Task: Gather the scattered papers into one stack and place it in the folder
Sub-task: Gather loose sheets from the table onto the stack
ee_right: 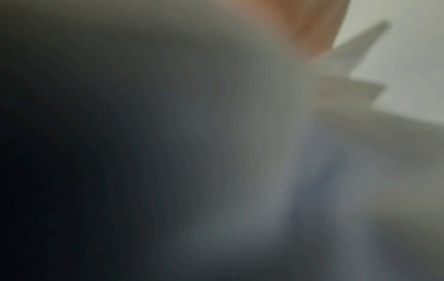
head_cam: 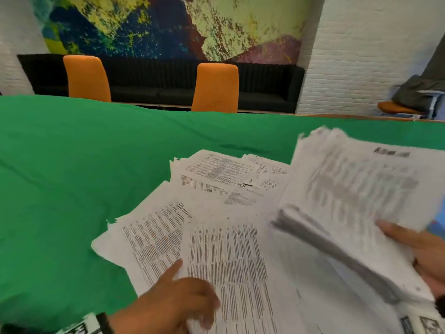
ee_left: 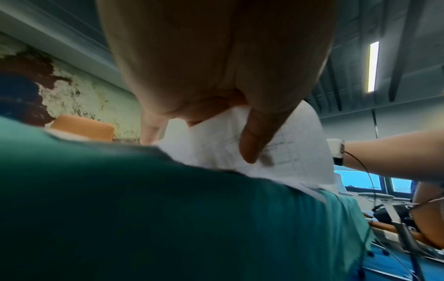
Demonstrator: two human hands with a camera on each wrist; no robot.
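Gathering underway: the right hand point(head_cam: 426, 256) grips a thick stack point(head_cam: 356, 201) while the left hand point(head_cam: 173, 302) pinches loose sheets point(head_cam: 228, 256) on the green table point(head_cam: 72, 177); merging them likely comes next.

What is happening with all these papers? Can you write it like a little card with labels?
surface: green cloth over the table
loose papers: printed sheets fanned out and overlapping on the cloth
stack: thick pile of papers, lifted and tilted at the right
left hand: left hand grips the near edge of a loose sheet, index finger pointing out
right hand: right hand holds the stack, thumb on top
folder: not clearly seen
background: two orange chairs, a painted wall
right wrist view: too blurred to read
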